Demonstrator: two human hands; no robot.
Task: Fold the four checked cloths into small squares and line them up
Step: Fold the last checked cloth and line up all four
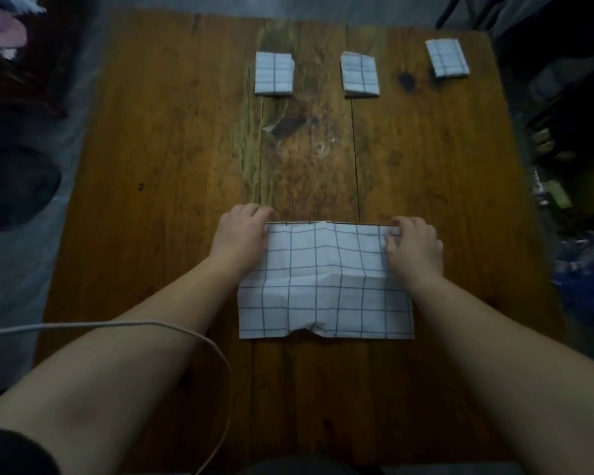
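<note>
A white cloth with dark checks lies spread as a wide rectangle on the near middle of the wooden table. My left hand grips its far left corner and my right hand grips its far right corner, both with fingers curled on the far edge. Three small folded checked cloths sit in a row near the far edge: one on the left, one in the middle and one on the right, slightly turned.
A white cable loops over my left forearm and down the table's near left. Dark clutter stands off the right edge, and grey floor lies to the left. A dark knot marks the wood.
</note>
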